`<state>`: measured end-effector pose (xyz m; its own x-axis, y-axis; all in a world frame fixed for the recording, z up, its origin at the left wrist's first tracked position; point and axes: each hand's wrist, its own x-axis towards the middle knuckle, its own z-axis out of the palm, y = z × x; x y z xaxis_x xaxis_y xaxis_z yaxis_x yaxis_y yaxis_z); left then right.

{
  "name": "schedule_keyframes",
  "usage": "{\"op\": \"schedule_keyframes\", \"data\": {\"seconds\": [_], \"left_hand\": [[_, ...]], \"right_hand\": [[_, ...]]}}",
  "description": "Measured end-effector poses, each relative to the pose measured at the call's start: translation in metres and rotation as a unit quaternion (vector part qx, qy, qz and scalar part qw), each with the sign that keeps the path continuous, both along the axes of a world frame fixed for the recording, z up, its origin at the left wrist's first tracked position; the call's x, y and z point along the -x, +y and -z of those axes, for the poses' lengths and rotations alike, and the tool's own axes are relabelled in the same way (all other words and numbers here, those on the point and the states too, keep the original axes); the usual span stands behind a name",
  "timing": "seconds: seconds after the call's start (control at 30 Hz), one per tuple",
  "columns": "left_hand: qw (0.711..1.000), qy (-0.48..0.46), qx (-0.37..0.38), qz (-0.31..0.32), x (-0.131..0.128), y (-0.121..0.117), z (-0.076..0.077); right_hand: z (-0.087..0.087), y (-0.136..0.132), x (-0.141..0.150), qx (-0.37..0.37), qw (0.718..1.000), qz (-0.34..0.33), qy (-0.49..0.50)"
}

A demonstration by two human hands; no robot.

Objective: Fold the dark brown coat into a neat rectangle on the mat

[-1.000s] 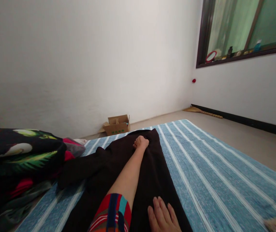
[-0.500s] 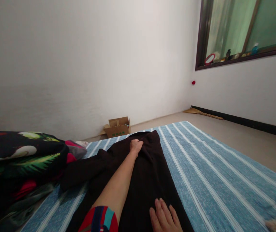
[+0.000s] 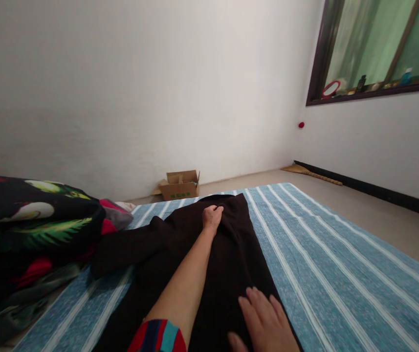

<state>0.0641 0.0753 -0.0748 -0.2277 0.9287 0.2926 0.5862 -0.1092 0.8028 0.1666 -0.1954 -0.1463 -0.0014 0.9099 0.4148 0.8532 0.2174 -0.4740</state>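
Note:
A dark brown long-sleeved garment (image 3: 231, 264) lies spread over a blue-and-white striped bed cover (image 3: 326, 259), one sleeve stretched out to the left. My left hand (image 3: 212, 218) reaches far forward, its fingers closed on the cloth near the garment's far end, where small creases run from the grip. Close to me, by the garment's right edge, my right hand (image 3: 268, 320) is open, palm down with fingers spread over the fabric. Whether its palm presses on the cloth I cannot tell. The near end of the garment runs out of view.
At the left is a heap of patterned fabric (image 3: 48, 220) with leaf prints. Behind the bed, an open cardboard box (image 3: 180, 188) stands on the floor by the wall. A broom-like object (image 3: 310, 172) lies along the right wall, below a window sill with a red-rimmed mirror (image 3: 331, 89).
My right hand has moved slightly forward and right over the garment, and its thumb now shows. My left hand keeps its grip on the cloth. The view has shifted slightly.

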Motion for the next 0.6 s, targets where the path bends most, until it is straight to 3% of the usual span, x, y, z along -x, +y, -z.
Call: {"op": "schedule_keyframes", "data": {"seconds": [0.03, 0.1, 0.2, 0.27, 0.4, 0.5, 0.6], "left_hand": [[1.0, -0.009, -0.005, -0.002, -0.001, 0.0, 0.003], [1.0, -0.025, -0.015, -0.005, -0.002, 0.001, 0.008], [0.998, -0.046, -0.031, -0.005, -0.002, 0.003, 0.014], [0.997, -0.059, -0.042, -0.004, -0.002, 0.003, 0.017], [0.995, -0.078, -0.062, -0.004, -0.002, 0.002, 0.019], [0.994, -0.087, -0.072, 0.002, -0.004, 0.001, 0.02], [0.993, -0.094, -0.072, 0.005, -0.006, 0.0, 0.021]], "right_hand": [[-0.024, 0.01, -0.009, -0.014, 0.998, -0.05, 0.024], [-0.069, 0.041, -0.024, -0.011, 0.991, -0.062, 0.115], [-0.106, 0.112, -0.033, 0.031, 0.971, -0.071, 0.227], [-0.107, 0.161, -0.031, 0.047, 0.959, -0.062, 0.273], [-0.081, 0.233, -0.021, 0.091, 0.943, -0.041, 0.319], [-0.067, 0.258, -0.014, 0.136, 0.922, -0.031, 0.361], [-0.065, 0.268, -0.008, 0.18, 0.9, -0.024, 0.397]]}}
